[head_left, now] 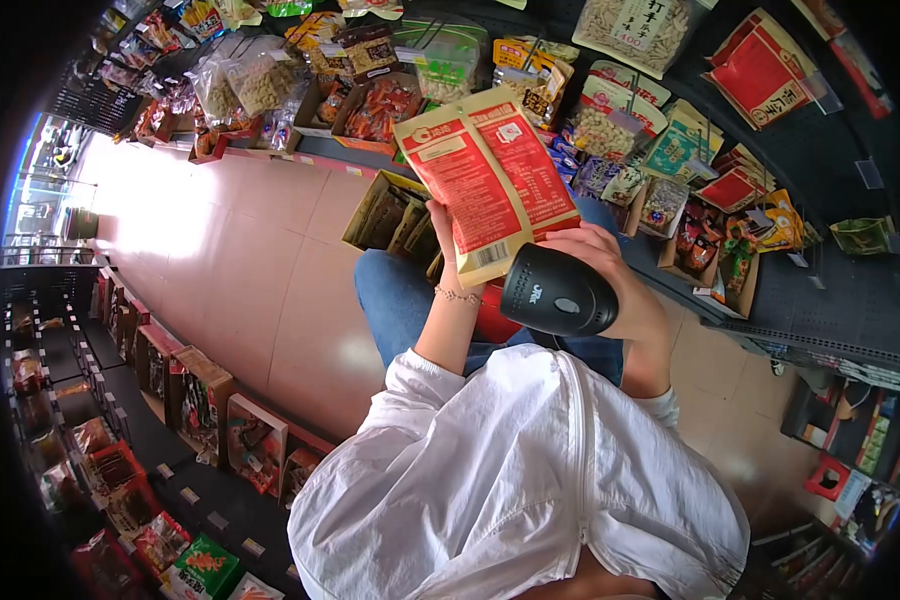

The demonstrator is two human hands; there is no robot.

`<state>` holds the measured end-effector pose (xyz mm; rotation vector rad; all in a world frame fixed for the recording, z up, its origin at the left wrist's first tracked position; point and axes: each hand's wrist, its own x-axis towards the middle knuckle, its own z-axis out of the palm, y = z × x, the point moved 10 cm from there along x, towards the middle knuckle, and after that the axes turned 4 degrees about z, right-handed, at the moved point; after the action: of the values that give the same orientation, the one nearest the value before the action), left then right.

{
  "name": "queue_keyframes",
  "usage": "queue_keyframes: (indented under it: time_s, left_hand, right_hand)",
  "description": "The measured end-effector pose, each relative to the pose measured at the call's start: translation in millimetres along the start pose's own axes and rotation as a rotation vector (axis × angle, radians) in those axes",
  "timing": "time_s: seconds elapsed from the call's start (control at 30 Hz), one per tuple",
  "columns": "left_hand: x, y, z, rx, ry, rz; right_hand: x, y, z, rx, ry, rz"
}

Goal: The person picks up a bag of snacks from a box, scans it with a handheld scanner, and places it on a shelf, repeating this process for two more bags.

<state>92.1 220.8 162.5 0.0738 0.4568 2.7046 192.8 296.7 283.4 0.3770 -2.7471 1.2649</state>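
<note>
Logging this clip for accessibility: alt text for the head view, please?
The left hand holds up a red snack packet; the right hand holds a black barcode scanner just below it. Snack shelves line the aisle.

- Bright daylight from the far left washes out the floor [160, 215] there.
- A glare spot shines on it nearer me.
- The snack packet [490, 180] is sharp at centre.
- Fisheye bends the shelves [840, 290]; corners black.
</note>
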Motion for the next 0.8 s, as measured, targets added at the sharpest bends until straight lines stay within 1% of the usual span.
queue_keyframes:
  time_s: [0.03, 0.07, 0.13, 0.17, 0.23, 0.27, 0.3, 0.33, 0.37, 0.4, 0.47, 0.5, 0.53, 0.63, 0.67, 0.7, 0.73, 0.8]
  left_hand:
    - [-0.5, 5.7, 1.8, 0.027, -0.034, 0.04]
    - [-0.2, 8.1, -2.4, 0.03, -0.029, 0.044]
    - [1.6, 18.8, -9.0, 0.171, -0.054, 0.139]
    - [2.0, 19.7, -7.8, 0.175, -0.048, 0.142]
    - [-0.3, 15.1, 19.1, -0.42, -0.268, 0.041]
    - [2.8, 19.7, 15.4, -0.417, -0.262, 0.044]
    - [7.7, 31.8, 3.3, -0.281, -0.199, 0.136]
    - [7.6, 42.9, -7.2, -0.143, -0.133, 0.227]
    - [7.0, 52.2, 2.0, -0.126, -0.128, 0.258]
    - [12.5, 58.4, 0.2, -0.117, -0.128, 0.27]
    - [24.8, 83.6, 23.9, -0.363, -0.441, 0.324]
    - [30.7, 91.2, 20.5, -0.32, -0.373, 0.345]
    - [31.7, 95.3, 23.2, -0.316, -0.376, 0.351]
    - [27.2, 103.6, 40.0, -0.311, -0.413, 0.418]
    - [20.7, 104.1, 40.7, -0.112, -0.336, 0.481]
    - [16.2, 105.6, 40.1, 0.084, -0.259, 0.541]
    - [15.0, 104.5, 35.9, 0.069, -0.265, 0.55]
    - [15.0, 93.8, 16.6, 0.009, -0.267, 0.46]
  right_hand:
    - [-0.7, -1.0, 0.2, 0.035, 0.005, -0.012]
    - [-0.2, -2.0, 1.5, 0.041, 0.0, -0.015]
    - [-0.2, -3.8, 5.9, -0.005, -0.042, -0.019]
    - [-0.9, -4.5, 6.1, 0.001, -0.046, -0.02]
    - [-4.7, 0.0, -2.7, 0.151, 0.023, 0.017]
    - [-18.0, 18.6, 9.7, 0.157, 0.018, 0.017]
    - [-43.5, 73.7, 24.2, 0.472, 0.13, 0.205]
    - [-65.9, 111.7, 38.0, 0.785, 0.24, 0.398]
    - [-51.7, 67.4, 36.7, 1.135, 0.173, 0.608]
    - [-50.0, 57.0, 35.7, 1.142, 0.161, 0.602]
    - [-33.4, 25.2, 24.2, 0.891, 0.104, 0.323]
    - [-23.9, 14.5, 19.9, 0.916, 0.132, 0.252]
    - [-20.1, 8.4, 23.3, 0.918, 0.127, 0.246]
    - [-26.5, 16.4, 45.5, 1.039, 0.095, 0.469]
    - [-24.3, 17.0, 46.1, 0.929, 0.133, 0.47]
    - [-24.3, 17.2, 50.0, 0.929, 0.121, 0.489]
    - [-24.4, 17.2, 51.8, 0.927, 0.109, 0.507]
    - [-23.3, 14.0, 51.6, 0.911, 0.077, 0.533]
